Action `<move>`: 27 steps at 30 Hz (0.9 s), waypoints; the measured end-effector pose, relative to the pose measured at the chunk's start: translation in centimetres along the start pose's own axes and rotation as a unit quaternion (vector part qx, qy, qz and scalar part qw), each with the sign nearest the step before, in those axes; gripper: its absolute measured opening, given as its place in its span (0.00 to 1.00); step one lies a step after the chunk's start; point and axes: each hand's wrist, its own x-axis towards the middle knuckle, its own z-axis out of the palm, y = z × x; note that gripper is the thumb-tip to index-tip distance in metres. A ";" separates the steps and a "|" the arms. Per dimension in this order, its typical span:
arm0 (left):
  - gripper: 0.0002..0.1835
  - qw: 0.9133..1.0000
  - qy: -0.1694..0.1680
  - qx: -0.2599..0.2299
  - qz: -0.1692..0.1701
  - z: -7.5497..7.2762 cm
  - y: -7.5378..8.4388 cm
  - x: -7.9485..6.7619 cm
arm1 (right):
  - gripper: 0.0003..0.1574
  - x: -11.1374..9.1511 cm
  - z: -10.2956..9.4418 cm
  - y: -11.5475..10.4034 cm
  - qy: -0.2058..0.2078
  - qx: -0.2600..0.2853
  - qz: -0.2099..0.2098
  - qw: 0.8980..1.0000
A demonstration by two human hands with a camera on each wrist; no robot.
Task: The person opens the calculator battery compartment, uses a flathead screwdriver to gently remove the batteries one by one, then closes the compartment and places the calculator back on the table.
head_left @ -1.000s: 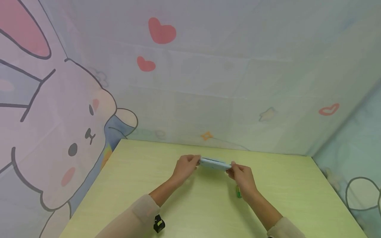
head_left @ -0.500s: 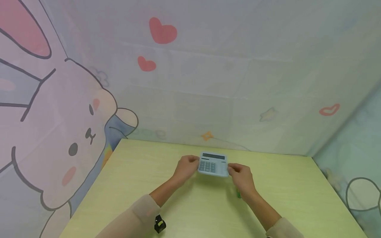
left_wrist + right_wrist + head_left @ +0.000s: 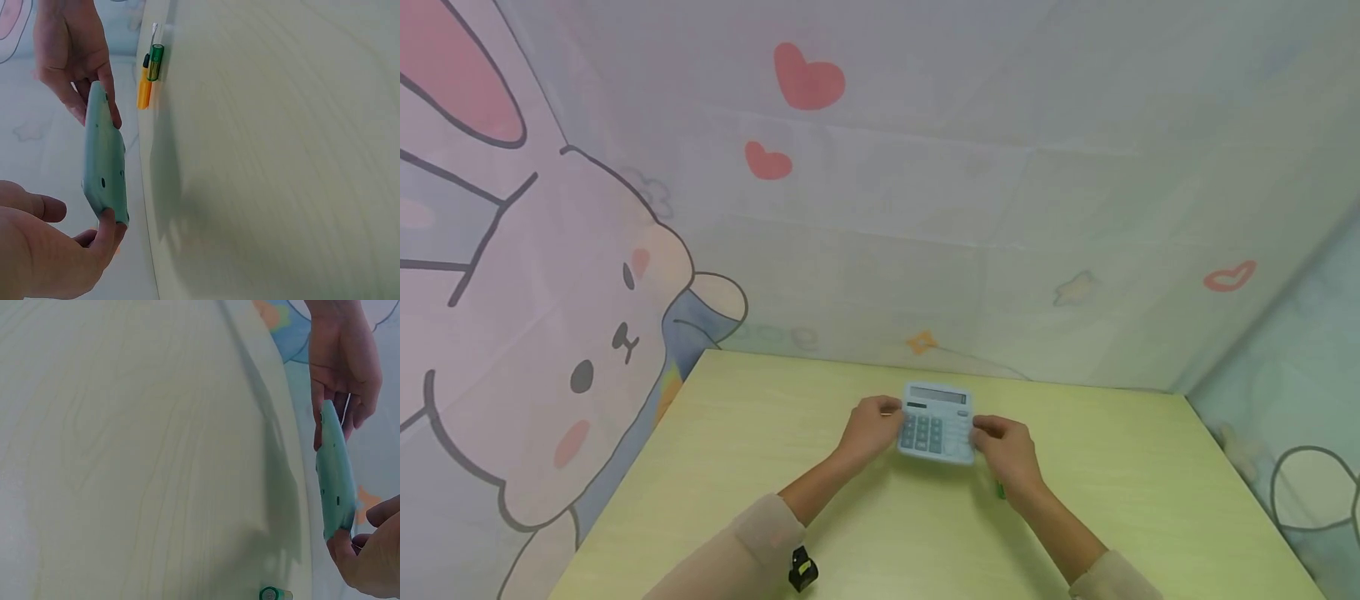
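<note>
A light blue calculator (image 3: 936, 423) is held up above the table between my two hands, its keys and display facing the head camera. My left hand (image 3: 872, 429) holds its left edge; in the left wrist view, fingertips sit under the lower corner of the calculator (image 3: 105, 162) and the thumb stands off it. The opposite edge is gripped by my right hand (image 3: 1009, 450). Both wrist views show the calculator's back side with small dark holes. Beneath the right hand lies a green battery (image 3: 155, 62), beside a yellow-handled screwdriver (image 3: 144, 87).
The pale yellow-green table (image 3: 737, 467) meets a cloth backdrop (image 3: 917, 200) printed with hearts and a rabbit. A small black object (image 3: 802, 570) with a yellow-green mark lies near the left sleeve (image 3: 752, 533).
The calculator has turned from nearly edge-on to showing its keyed face, tilting further toward the head camera. Its display has gone from dark to lighter grey. Both hands stay at its sides.
</note>
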 end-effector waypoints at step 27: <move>0.27 0.999 -0.008 0.017 -0.027 1.8 -1.3 -0.5 | 0.26 0.3 1.2 2.5 0.005 -0.013 0.008 1.000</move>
